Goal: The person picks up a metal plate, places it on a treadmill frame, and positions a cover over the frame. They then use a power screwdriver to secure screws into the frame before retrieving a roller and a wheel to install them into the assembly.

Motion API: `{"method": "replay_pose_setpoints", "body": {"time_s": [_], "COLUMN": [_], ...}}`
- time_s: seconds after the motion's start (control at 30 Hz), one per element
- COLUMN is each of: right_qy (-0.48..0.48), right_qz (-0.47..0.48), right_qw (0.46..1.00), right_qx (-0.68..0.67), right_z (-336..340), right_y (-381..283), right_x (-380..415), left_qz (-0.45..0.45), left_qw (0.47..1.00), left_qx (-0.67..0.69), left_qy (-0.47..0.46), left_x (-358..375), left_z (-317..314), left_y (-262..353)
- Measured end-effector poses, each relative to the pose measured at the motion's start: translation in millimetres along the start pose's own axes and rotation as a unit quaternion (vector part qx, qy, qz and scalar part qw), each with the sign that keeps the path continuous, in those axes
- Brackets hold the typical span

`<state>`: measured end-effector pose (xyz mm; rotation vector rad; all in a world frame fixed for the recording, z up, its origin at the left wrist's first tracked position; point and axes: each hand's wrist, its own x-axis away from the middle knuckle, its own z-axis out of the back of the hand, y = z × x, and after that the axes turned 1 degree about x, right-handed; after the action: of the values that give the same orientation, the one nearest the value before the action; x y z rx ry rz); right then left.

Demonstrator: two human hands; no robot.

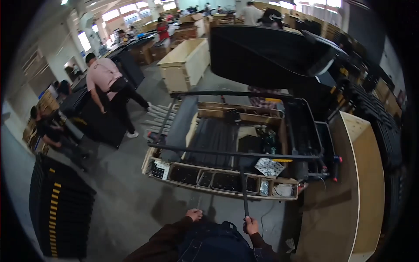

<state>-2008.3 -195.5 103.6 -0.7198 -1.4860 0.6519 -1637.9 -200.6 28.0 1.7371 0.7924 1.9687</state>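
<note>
My right hand (251, 225) is closed round the near end of a dark bar (245, 196), which runs forward over the edge of a wooden parts tray (205, 188). To its left, my left hand (194, 214) is held over the floor with its fingers curled; whatever it may hold is too small to make out. Beyond both hands is a dark metal frame (235, 153) across a workbench. Small dark parts lie in the tray compartments, and a perforated light plate (269, 167) rests behind them.
A large wooden crate (334, 209) stands close on my right. Stacked black panels (61, 209) are at the left. A person in a pink shirt (104, 74) bends over black panels further off. A wooden box (185, 65) and a big black panel (262, 52) are beyond the bench.
</note>
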Motion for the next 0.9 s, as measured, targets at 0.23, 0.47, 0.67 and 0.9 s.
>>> {"method": "replay_pose_setpoints", "body": {"time_s": [0.23, 0.47, 0.67, 0.9], "right_qy": [-0.039, -0.140, 0.004, 0.148], "right_qz": [-0.025, 0.049, 0.239, 0.387], "right_qw": [0.998, 0.987, 0.971, 0.890], "right_qx": [0.035, -0.062, -0.017, 0.193], "right_z": [54, 82, -31, -79], "right_y": [-73, -140, -261, -366], "right_x": [95, 165, 91, -142], "left_qz": [-0.392, -0.582, -0.572, -0.489], "left_qw": [0.919, 0.792, 0.761, 0.769], "left_qx": [0.002, -0.186, -0.306, -0.406], "left_qy": [-0.025, 0.015, -0.025, -0.071], "left_x": [95, 108, -16, -53], "left_z": [-39, -89, -114, -136], "left_y": [256, 417, 399, 396]}}
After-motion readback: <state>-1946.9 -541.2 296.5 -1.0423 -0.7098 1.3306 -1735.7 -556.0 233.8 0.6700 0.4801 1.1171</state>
